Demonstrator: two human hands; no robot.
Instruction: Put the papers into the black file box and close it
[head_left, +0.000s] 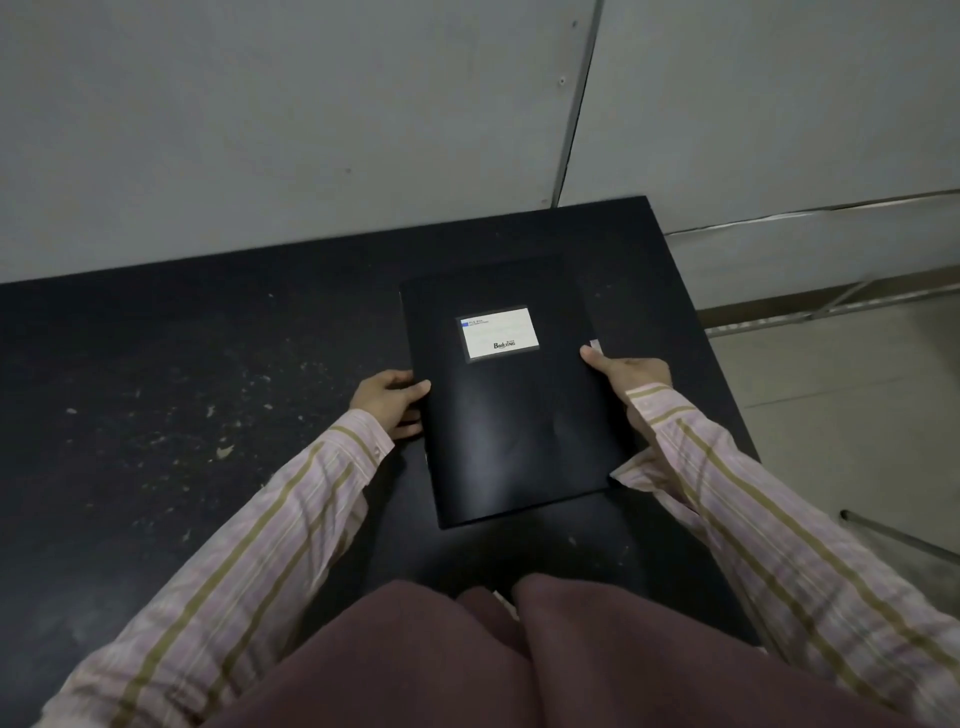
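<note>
The black file box (511, 415) lies flat and closed on the black table (182, 389), with a white label (498, 333) on its upper face. My left hand (392, 402) grips its left edge, thumb on top. My right hand (626, 371) grips its right edge, thumb pressed on the lid. A small pale tab (595, 344) shows at the right edge beside my right thumb. No papers are visible outside the box.
The table's surface is scuffed with pale specks on the left. A grey wall (311, 130) stands right behind the table. The table's right edge drops to a tiled floor (857, 389), where a metal bar (898, 535) shows.
</note>
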